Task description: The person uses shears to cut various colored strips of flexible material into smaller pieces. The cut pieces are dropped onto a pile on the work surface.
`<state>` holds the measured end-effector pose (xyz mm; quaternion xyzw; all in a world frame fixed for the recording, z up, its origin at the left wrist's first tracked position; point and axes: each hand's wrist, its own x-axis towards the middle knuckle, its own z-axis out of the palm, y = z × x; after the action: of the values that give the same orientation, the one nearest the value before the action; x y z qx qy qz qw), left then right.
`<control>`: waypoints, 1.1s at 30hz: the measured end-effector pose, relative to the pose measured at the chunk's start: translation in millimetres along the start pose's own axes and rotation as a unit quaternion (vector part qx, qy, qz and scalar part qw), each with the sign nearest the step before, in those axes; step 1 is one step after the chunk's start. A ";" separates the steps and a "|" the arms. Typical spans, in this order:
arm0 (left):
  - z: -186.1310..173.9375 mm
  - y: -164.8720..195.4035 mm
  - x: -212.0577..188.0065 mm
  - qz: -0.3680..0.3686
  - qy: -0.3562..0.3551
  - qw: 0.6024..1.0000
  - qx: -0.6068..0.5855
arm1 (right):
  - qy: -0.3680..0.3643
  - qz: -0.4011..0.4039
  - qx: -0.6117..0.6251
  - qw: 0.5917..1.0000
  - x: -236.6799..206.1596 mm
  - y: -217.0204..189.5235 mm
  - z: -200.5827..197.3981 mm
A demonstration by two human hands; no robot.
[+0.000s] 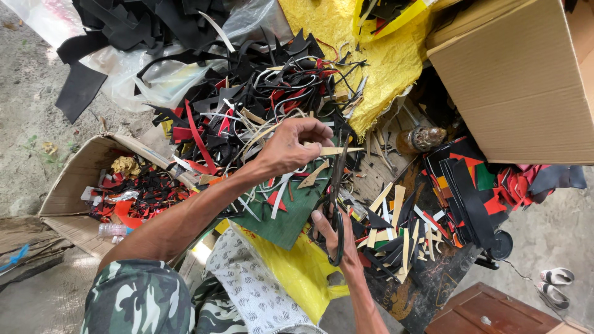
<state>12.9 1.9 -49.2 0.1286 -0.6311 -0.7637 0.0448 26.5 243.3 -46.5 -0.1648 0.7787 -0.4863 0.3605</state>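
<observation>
Head view is showing the person's left hand point(291, 145) pinching a thin tan strip point(337, 150) above the bench, while the right hand point(334, 238) is gripping black-handled scissors point(337, 198) whose blades are meeting the strip. Many trimmed slivers point(396, 232) are already lying on the bench, and a big tangle of uncut scraps point(260, 93) is waiting behind. A plain brown carton point(513, 86) is sitting upper right; an open cardboard box point(68, 192) of offcuts is lying lower left.
</observation>
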 end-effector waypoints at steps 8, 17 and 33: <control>2.7 1.0 -0.1 -0.006 -0.008 0.999 0.030 | 0.008 0.006 0.003 1.000 3.7 13.3 -2.7; -3.2 -9.0 -6.0 -0.058 -0.012 0.996 -0.063 | 0.061 0.055 0.056 0.995 3.5 32.9 0.2; -12.9 -20.8 -3.4 -0.024 0.012 0.999 -0.042 | 0.103 0.002 0.085 0.991 5.4 11.3 0.1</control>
<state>21.5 -5.5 -71.2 0.1507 -0.5947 -0.7887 0.0394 23.9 245.3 -58.7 -0.0809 0.7682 -0.5641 0.2918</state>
